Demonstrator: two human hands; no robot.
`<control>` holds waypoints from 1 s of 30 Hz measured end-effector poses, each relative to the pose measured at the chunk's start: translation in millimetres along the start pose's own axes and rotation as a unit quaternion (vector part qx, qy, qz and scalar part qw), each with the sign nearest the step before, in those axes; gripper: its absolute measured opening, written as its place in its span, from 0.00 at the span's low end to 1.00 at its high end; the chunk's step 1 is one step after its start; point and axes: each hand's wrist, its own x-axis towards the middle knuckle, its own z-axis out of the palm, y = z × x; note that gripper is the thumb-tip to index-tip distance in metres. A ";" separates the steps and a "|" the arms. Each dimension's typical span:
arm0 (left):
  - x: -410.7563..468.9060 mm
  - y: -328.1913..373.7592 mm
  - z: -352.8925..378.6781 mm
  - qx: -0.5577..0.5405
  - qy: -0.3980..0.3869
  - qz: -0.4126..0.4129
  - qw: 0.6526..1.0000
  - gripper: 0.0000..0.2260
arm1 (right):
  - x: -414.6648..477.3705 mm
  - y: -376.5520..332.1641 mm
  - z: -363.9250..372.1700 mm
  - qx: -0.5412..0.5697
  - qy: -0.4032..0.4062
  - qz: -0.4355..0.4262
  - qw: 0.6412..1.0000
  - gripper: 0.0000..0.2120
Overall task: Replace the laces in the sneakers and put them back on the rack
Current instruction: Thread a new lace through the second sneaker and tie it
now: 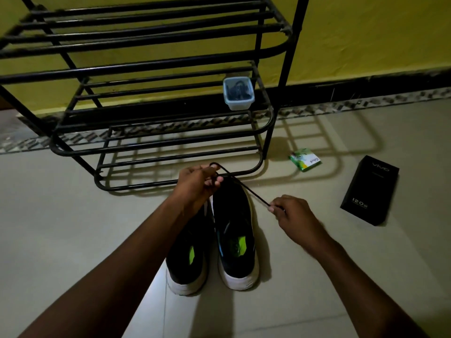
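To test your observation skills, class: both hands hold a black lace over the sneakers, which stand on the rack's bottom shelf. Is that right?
Not quite. The head view shows the sneakers standing on the floor in front of the rack, not on its bottom shelf. The left hand and right hand do hold a black lace over them.

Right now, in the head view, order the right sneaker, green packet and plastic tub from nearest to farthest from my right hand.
1. Right sneaker, beside the right hand.
2. Green packet, on the floor ahead.
3. Plastic tub, on the rack.
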 end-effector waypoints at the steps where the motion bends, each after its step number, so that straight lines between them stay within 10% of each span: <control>1: 0.8 -0.2 -0.1 -0.005 0.009 0.001 1.000 0.03 | -3.0 2.1 0.5 0.001 -0.022 0.020 1.000 0.07; 8: -8.5 -20.1 -4.8 0.244 0.012 0.098 0.965 0.12 | -5.0 -4.3 0.4 -0.080 -0.010 0.085 0.993 0.08; 12: -37.5 -46.3 -7.9 0.540 -0.016 0.146 0.829 0.19 | 0.9 -18.0 -0.9 0.151 0.082 0.107 0.979 0.10; 16: -42.0 -67.0 -17.1 0.631 0.003 0.203 0.749 0.18 | 5.9 -32.6 8.1 0.412 0.086 0.198 0.885 0.05; 23: -49.2 -71.9 -17.9 0.597 0.058 0.230 0.767 0.05 | 8.2 -53.5 12.8 0.551 0.082 0.236 0.796 0.04; 30: -44.4 -65.4 -18.7 0.568 0.085 0.187 0.797 0.04 | 14.7 -68.4 23.8 0.415 0.066 0.187 0.888 0.04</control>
